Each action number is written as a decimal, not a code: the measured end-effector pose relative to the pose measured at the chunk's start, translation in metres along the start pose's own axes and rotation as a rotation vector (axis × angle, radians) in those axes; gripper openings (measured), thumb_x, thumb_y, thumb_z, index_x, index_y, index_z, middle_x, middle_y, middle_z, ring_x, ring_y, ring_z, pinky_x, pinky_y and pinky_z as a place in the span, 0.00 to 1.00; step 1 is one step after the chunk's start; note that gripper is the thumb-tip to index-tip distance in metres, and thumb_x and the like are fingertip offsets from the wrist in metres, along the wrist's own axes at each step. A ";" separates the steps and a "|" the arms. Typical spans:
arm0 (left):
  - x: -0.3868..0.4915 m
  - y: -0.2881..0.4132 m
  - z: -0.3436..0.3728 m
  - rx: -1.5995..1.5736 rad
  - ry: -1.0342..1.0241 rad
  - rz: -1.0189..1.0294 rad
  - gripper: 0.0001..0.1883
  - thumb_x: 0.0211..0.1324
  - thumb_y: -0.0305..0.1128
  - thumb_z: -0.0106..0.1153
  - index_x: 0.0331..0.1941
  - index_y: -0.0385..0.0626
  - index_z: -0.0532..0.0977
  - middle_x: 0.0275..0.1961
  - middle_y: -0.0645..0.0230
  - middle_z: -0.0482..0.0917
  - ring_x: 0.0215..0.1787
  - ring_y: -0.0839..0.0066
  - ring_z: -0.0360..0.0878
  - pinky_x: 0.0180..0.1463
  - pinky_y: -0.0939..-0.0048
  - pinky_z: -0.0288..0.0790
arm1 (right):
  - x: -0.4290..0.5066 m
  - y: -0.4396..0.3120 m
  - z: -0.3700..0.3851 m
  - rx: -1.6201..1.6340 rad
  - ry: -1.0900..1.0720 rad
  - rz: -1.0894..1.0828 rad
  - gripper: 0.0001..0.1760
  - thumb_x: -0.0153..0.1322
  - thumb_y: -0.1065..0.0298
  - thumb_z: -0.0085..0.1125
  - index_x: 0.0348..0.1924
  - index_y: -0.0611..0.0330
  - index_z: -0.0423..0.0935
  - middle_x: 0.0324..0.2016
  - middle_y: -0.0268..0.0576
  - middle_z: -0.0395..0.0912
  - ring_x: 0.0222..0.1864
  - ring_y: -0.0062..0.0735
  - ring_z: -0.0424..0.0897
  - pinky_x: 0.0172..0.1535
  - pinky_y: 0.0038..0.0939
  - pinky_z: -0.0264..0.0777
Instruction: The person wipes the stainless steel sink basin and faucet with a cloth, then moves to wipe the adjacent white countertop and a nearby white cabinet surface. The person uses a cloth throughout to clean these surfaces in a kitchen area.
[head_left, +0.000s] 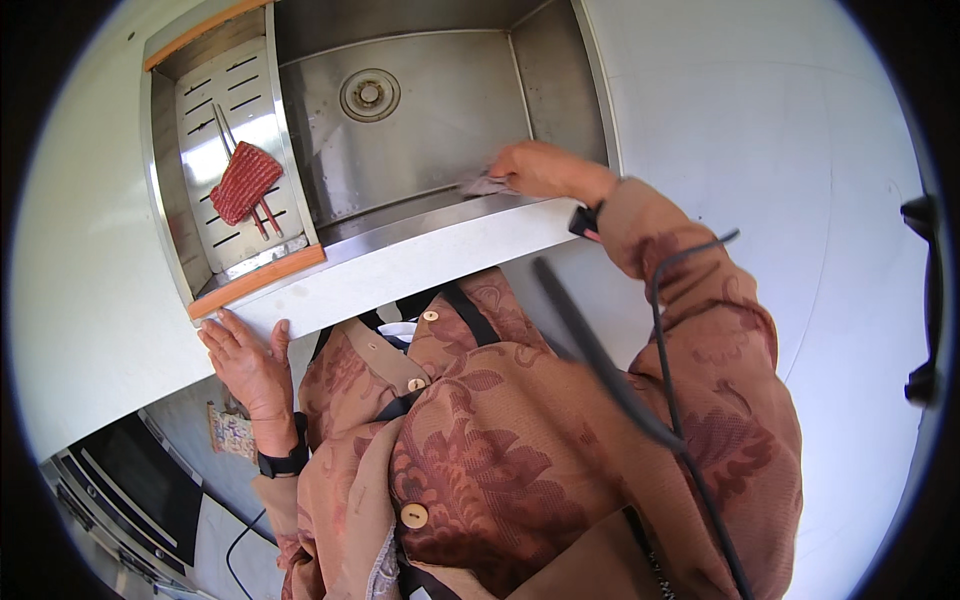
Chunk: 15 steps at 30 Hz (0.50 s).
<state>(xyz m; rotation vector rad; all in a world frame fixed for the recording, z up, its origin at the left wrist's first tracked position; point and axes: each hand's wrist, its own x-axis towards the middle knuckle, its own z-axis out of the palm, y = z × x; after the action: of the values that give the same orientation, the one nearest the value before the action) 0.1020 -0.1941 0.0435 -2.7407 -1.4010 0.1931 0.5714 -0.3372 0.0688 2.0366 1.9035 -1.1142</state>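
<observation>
My right hand (536, 171) grips a crumpled pale cloth (484, 184) against the near wall of a stainless steel sink (442, 97); the cloth is slightly blurred and partly covered by my fingers. My left hand (251, 360) rests with fingers apart on the front edge of the white countertop (360, 274), just below a wooden strip (259, 281). Nothing is in it. Left of the main basin, a slotted metal tray (247, 75) carries a folded red knitted cloth (247, 184) lying across a pair of metal chopsticks (223, 131).
A round drain strainer (370, 95) sits in the basin floor. Below the counter at lower left is a built-in appliance with a dark glass front (135, 487). A black cable (660, 337) hangs in front of my right sleeve.
</observation>
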 end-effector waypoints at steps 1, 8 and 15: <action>0.000 0.000 0.000 0.009 -0.008 0.000 0.48 0.64 0.62 0.59 0.72 0.30 0.59 0.71 0.31 0.63 0.75 0.35 0.59 0.74 0.46 0.61 | -0.013 -0.011 0.008 -0.113 0.162 0.015 0.11 0.65 0.73 0.58 0.40 0.56 0.83 0.33 0.48 0.80 0.38 0.50 0.79 0.43 0.44 0.76; 0.003 -0.002 -0.001 0.030 -0.024 0.016 0.47 0.65 0.60 0.59 0.71 0.29 0.61 0.69 0.29 0.65 0.74 0.34 0.62 0.73 0.48 0.63 | 0.011 -0.151 0.077 -0.224 0.763 -0.064 0.16 0.64 0.67 0.59 0.45 0.54 0.82 0.52 0.47 0.79 0.53 0.46 0.77 0.52 0.44 0.73; 0.001 -0.014 0.007 0.002 -0.043 0.063 0.50 0.63 0.63 0.58 0.73 0.30 0.58 0.71 0.29 0.63 0.75 0.35 0.61 0.72 0.47 0.63 | -0.040 -0.092 0.087 -0.267 0.970 0.175 0.10 0.65 0.69 0.63 0.40 0.56 0.82 0.50 0.49 0.80 0.52 0.48 0.79 0.51 0.45 0.76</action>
<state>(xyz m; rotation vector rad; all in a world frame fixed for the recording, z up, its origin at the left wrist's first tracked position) 0.0904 -0.1850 0.0381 -2.7972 -1.3241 0.2578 0.4547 -0.4013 0.0647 2.7379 1.9522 0.2635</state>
